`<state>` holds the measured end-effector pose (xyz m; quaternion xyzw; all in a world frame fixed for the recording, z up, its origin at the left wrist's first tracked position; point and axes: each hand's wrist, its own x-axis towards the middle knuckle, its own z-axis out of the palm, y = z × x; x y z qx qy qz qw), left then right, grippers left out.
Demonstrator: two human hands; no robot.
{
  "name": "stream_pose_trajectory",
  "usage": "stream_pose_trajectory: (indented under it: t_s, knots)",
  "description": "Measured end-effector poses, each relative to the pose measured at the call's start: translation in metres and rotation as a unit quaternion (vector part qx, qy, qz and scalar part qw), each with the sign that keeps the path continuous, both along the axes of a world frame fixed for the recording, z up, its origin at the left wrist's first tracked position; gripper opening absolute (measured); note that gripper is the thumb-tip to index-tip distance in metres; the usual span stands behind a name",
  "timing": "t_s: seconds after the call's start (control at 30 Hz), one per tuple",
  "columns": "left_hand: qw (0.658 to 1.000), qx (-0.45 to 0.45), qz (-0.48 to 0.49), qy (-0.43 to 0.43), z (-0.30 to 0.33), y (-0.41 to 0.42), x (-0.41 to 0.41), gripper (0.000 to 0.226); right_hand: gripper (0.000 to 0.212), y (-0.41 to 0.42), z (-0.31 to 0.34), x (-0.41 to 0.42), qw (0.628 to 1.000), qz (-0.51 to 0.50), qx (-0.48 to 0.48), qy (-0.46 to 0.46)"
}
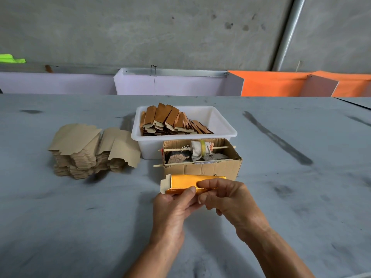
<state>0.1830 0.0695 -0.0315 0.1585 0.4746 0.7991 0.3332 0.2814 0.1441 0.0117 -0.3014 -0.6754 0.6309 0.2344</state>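
Gold foil card is what I have between my hands: a flattened gold carton held just above the tabletop, close in front of me and just near of the open cardboard box. Its long axis runs left to right across my view, with the white end flap sticking out past my left hand. That hand grips the near long edge, thumb pressed on top. My right hand pinches the same edge just beside it, fingers curled over the foil face. Whether the two hands touch, I cannot tell. The free flap lies on the left, so I judge my left hand is the nearer one and better placed to fold it. Farther left sits a stack of brown blanks; folded pieces lean in the white tub beyond the box.
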Motion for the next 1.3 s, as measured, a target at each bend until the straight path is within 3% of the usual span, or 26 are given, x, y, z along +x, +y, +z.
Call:
stream_pose_trajectory:
  t_s: [0.3, 0.43, 0.73, 1.0, 1.13, 1.3]
  knots:
    - [0.998, -0.016, 0.047, -0.038, 0.008, 0.002, 0.007, 0.018, 0.022, 0.002, 0.003, -0.001, 0.998, 0.004, 0.027, -0.049]
    - [0.993, -0.037, 0.067, -0.085, 0.009, 0.004, 0.008, 0.009, 0.024, 0.000, 0.003, 0.000, 0.996, 0.009, 0.063, -0.056]
    - [0.986, -0.073, 0.074, -0.129, 0.005, 0.000, 0.011, 0.024, 0.021, -0.005, -0.002, 0.004, 0.991, 0.019, 0.101, -0.081]
    - [0.974, -0.093, 0.104, -0.176, 0.009, 0.003, 0.011, 0.049, 0.047, -0.016, -0.011, 0.003, 0.967, -0.064, 0.227, -0.092]
    - [0.966, -0.085, 0.103, -0.223, 0.008, 0.008, 0.011, 0.038, 0.060, -0.029, -0.023, -0.001, 0.949, -0.126, 0.283, -0.063]
    - [0.960, -0.096, 0.096, -0.245, 0.008, 0.014, 0.009, 0.028, 0.064, -0.037, -0.032, -0.005, 0.964, -0.192, 0.180, 0.024]
